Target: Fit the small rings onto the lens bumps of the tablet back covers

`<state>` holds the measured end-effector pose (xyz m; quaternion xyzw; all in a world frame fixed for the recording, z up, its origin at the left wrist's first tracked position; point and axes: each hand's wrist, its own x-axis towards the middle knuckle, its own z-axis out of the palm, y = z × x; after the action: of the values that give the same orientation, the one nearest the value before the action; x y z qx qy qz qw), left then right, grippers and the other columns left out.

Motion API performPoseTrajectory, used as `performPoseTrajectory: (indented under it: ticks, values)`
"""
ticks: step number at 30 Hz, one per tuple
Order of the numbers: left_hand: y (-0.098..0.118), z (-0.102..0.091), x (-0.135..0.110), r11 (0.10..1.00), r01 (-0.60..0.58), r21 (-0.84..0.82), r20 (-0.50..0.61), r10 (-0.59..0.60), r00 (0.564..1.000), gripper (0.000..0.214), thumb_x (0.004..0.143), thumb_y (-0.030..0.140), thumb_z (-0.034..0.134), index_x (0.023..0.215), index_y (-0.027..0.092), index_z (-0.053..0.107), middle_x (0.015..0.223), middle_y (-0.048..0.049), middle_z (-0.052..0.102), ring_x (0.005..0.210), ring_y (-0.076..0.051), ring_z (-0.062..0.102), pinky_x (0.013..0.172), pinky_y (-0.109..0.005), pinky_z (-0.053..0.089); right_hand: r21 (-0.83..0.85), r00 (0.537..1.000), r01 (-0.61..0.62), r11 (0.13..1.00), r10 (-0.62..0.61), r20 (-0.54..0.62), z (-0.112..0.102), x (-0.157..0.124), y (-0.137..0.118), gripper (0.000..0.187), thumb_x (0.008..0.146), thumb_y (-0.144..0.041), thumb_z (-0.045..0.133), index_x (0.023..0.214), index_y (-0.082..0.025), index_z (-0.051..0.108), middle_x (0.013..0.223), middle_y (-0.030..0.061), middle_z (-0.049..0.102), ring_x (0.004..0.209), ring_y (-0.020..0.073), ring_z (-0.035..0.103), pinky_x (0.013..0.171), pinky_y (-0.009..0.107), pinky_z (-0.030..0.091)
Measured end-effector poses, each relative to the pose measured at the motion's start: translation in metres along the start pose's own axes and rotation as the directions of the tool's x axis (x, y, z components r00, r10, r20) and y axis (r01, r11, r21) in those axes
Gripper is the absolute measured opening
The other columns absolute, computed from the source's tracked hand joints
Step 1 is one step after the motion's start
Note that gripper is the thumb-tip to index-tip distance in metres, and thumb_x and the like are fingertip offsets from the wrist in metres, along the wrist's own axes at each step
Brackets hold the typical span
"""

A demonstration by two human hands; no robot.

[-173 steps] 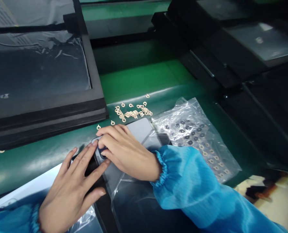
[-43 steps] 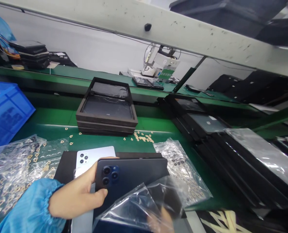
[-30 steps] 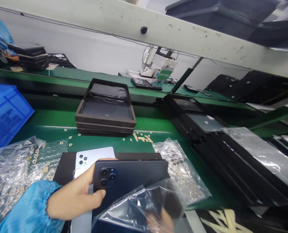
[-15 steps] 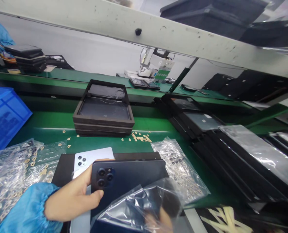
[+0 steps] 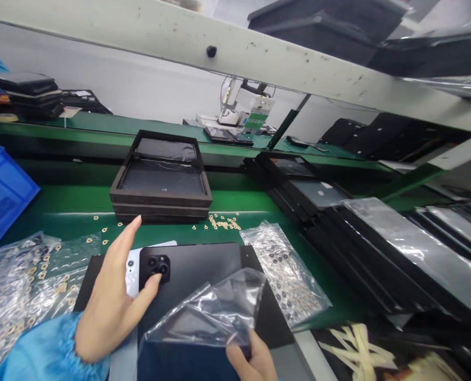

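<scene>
My left hand (image 5: 108, 312) bare. Bright blue sleeve (image 5: 45, 352), thin shiny fabric, gathered elastic cuff at wrist. My right hand (image 5: 251, 362) bare too, only partly in frame.

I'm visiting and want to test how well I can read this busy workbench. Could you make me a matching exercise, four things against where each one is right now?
Things:
1. dark tablet
2. clear bag
3. blue crate
4. loose rings

Places:
A. at the far left edge of the view
B. scattered on the green belt in front of the stacked black trays
C. pinched in the right hand
D. touched near its camera lenses by the thumb of the left hand

Pairs: 1-D, 2-C, 3-A, 4-B.
</scene>
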<state>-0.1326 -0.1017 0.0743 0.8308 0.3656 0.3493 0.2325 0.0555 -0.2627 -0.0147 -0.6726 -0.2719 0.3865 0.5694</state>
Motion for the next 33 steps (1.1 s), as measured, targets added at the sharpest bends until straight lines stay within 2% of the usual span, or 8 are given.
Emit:
performPoseTrajectory:
  ticks: [2,4,8,13,19,25,28,33]
  values:
    - [0.005,0.006,0.002,0.940,-0.300,0.166,0.011,0.302,0.953,0.067,0.089,0.013,0.053,0.146,0.030,0.022,0.145,-0.0043,0.041,0.137,-0.024,0.033,0.113,-0.039,0.030,0.012,0.997,-0.014,1.000,0.013,0.070,0.004,0.003,-0.005,0.068,0.070,-0.071,0.064,0.110,-0.016,0.070,0.100,0.0113,0.073,0.098,0.0290,0.067,0.088,0.033,0.053]
    - [0.010,0.012,0.003,0.865,-0.465,0.189,0.188,0.433,0.881,0.047,0.090,0.011,0.050,0.135,0.024,0.043,0.128,-0.0037,0.056,0.123,-0.022,0.047,0.104,-0.035,0.040,0.034,0.989,-0.014,0.999,0.009,0.145,0.007,0.005,-0.008,0.067,0.072,-0.068,0.064,0.113,-0.015,0.068,0.104,0.0117,0.072,0.099,0.0288,0.066,0.090,0.034,0.052]
    - [0.018,0.019,0.009,0.909,-0.381,0.171,0.462,0.267,0.845,0.024,0.092,0.015,0.045,0.112,0.023,0.055,0.105,-0.0037,0.060,0.094,-0.022,0.056,0.076,-0.037,0.051,0.069,0.967,0.022,0.997,-0.039,0.254,0.011,0.007,-0.008,0.063,0.075,-0.065,0.064,0.116,-0.017,0.067,0.107,0.0110,0.071,0.101,0.0284,0.065,0.091,0.034,0.050]
    - [0.020,0.020,0.020,0.931,-0.274,0.242,0.598,0.080,0.797,0.013,0.091,0.016,0.047,0.096,0.023,0.057,0.099,-0.0027,0.056,0.090,-0.024,0.054,0.071,-0.040,0.049,0.054,0.951,0.040,0.998,-0.055,0.305,0.011,0.008,-0.003,0.064,0.076,-0.067,0.061,0.115,-0.016,0.067,0.106,0.0110,0.071,0.100,0.0283,0.065,0.090,0.034,0.050]
    - [0.013,0.025,0.019,0.897,-0.360,0.256,0.518,0.188,0.835,0.020,0.096,0.020,0.038,0.081,0.021,0.053,0.088,-0.0021,0.055,0.080,-0.022,0.053,0.065,-0.035,0.044,0.055,0.950,0.025,0.998,-0.041,0.310,0.011,0.009,0.003,0.069,0.077,-0.067,0.059,0.120,-0.014,0.064,0.104,0.0123,0.071,0.097,0.0282,0.066,0.088,0.035,0.051]
    - [0.005,0.020,0.007,0.945,-0.320,0.067,0.389,0.271,0.881,0.018,0.098,0.023,0.035,0.084,0.022,0.045,0.082,0.0015,0.058,0.069,-0.013,0.056,0.063,-0.025,0.044,0.073,0.954,-0.020,0.997,-0.003,0.300,0.009,0.013,0.001,0.065,0.077,-0.065,0.061,0.117,-0.015,0.065,0.103,0.0112,0.072,0.096,0.0271,0.066,0.087,0.033,0.051]
    - [-0.005,0.023,0.002,0.937,-0.333,0.109,0.340,0.279,0.898,0.012,0.098,0.029,0.039,0.099,0.024,0.050,0.080,0.0029,0.062,0.068,-0.012,0.060,0.060,-0.023,0.045,0.100,0.941,-0.037,0.994,0.001,0.338,0.010,0.013,-0.001,0.064,0.077,-0.065,0.061,0.116,-0.015,0.065,0.101,0.0108,0.072,0.092,0.0263,0.066,0.084,0.033,0.051]
    - [-0.025,0.017,0.006,0.907,-0.358,0.221,0.192,0.320,0.928,0.034,0.097,0.029,0.042,0.131,0.027,0.044,0.083,0.0029,0.066,0.071,-0.013,0.063,0.067,-0.023,0.048,0.072,0.928,-0.030,0.997,0.001,0.374,0.007,0.016,0.013,0.066,0.076,-0.067,0.061,0.114,-0.014,0.066,0.099,0.0116,0.071,0.094,0.0284,0.065,0.083,0.035,0.051]
